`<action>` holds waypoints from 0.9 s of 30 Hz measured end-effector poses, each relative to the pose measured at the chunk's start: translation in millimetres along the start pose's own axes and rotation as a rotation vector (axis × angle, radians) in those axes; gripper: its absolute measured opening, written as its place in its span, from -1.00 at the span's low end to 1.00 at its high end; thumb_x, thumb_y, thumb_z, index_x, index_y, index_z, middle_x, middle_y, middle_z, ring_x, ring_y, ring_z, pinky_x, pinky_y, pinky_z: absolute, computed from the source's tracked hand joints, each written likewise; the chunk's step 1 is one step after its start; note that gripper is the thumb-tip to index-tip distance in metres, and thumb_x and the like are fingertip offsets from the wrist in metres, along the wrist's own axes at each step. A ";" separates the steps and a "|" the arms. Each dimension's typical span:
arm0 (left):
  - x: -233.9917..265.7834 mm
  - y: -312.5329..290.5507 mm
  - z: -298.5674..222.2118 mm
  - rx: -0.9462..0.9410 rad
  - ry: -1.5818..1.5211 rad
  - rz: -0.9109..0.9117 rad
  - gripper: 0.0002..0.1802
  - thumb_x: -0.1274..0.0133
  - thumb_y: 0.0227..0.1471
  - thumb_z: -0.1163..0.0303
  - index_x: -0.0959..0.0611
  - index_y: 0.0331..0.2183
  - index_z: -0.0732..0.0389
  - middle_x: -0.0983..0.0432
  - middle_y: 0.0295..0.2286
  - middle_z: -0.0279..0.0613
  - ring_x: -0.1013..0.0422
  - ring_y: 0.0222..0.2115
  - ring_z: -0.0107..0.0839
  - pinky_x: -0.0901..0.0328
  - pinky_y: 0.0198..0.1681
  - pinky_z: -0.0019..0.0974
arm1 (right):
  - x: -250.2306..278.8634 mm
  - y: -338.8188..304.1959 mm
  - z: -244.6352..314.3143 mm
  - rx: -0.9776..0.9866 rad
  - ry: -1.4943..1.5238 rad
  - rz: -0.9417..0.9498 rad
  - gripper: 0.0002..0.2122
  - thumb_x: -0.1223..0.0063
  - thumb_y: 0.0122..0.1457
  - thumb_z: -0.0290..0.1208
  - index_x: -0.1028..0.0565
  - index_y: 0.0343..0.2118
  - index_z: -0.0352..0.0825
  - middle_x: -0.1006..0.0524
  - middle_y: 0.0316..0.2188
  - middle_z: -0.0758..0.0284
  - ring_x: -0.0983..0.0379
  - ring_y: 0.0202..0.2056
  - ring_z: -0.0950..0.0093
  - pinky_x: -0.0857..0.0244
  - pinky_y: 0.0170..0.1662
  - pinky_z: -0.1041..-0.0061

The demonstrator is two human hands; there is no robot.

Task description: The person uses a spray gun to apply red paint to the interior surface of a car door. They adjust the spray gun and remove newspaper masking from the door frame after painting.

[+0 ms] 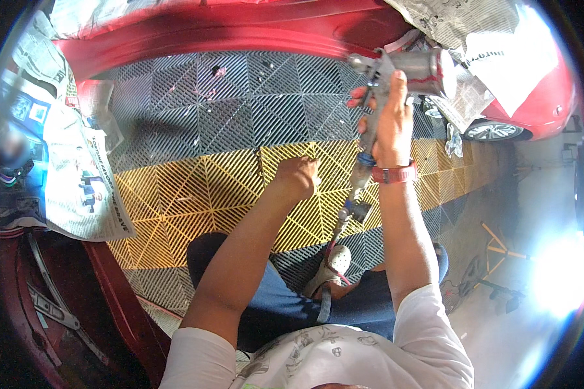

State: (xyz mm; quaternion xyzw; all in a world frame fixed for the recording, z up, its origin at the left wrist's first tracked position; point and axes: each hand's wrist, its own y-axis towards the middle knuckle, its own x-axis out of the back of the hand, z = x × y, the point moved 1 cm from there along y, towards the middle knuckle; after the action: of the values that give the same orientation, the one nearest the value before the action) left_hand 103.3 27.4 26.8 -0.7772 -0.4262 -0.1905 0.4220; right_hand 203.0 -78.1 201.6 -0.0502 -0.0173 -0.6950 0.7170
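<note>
My right hand (392, 123) is wrapped round the handle of a metal paint spray gun (384, 78). The thumb lies along the gun's side, and the other fingers curl at its far side. A silver cup (428, 72) streaked with red is on the gun's right side. From the handle's lower end, an air hose with metal fittings (353, 188) runs down toward my feet. My left hand (298, 176) is closed in a fist over the yellow floor tiles, apart from the gun, and no object shows in it.
A glossy red car body panel (240, 35) curves across the far side. Newspaper sheets (84, 175) hang at the left, and more paper (509, 61) covers the red car at the right. A dark red panel (110, 298) lies lower left. A bright work lamp (561, 275) glares near a yellow stand (493, 249).
</note>
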 end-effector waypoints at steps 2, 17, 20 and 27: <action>5.5 -4.5 -3.8 0.008 -0.039 0.033 -0.33 0.01 0.37 0.04 -0.43 0.35 0.22 -0.48 0.24 0.03 -0.42 0.25 -0.03 -0.29 0.34 -0.02 | 20.2 2.9 3.7 0.024 -0.019 -0.086 -0.41 0.23 0.52 0.20 -0.48 0.06 -0.37 -0.69 -0.40 0.20 -0.66 -0.44 0.46 -0.32 -0.64 0.59; 8.7 -2.5 -15.5 -0.010 0.018 -0.006 -0.41 -0.05 0.35 0.10 -0.48 0.28 0.17 -0.52 0.19 -0.01 -0.46 0.21 -0.08 -0.35 0.29 -0.03 | -8.4 -1.7 27.4 0.078 -0.099 -0.012 -0.38 0.20 0.49 0.23 -0.52 0.05 -0.38 -0.69 -0.39 0.22 -0.66 -0.43 0.48 -0.31 -0.61 0.60; 7.9 -1.9 -14.8 -0.004 0.029 -0.022 -0.50 -0.07 0.33 0.13 -0.54 0.17 0.20 -0.58 0.10 -0.01 -0.52 0.13 -0.07 -0.40 0.22 0.00 | -27.8 0.1 40.1 0.061 -0.080 0.151 -0.36 0.22 0.50 0.22 -0.50 0.13 -0.39 -0.73 -0.31 0.17 -0.69 -0.33 0.48 -0.33 -0.59 0.62; 22.3 -5.9 -23.5 -0.076 -0.002 0.043 -0.55 -0.08 0.37 0.13 -0.55 0.12 0.23 -0.64 0.00 0.01 -0.58 0.02 -0.09 -0.46 0.16 -0.04 | -25.4 55.0 87.6 0.245 -0.336 0.019 -0.23 0.25 0.48 0.26 -0.64 -0.31 -0.55 -0.74 -0.35 0.11 -0.57 -0.61 0.51 -0.36 -0.60 0.55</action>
State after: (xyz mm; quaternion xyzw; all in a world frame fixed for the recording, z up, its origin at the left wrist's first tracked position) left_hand 112.6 21.0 57.7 -0.8020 -0.4021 -0.1966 0.3956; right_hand 261.0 -42.8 283.7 -0.0782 -0.2205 -0.6627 0.7114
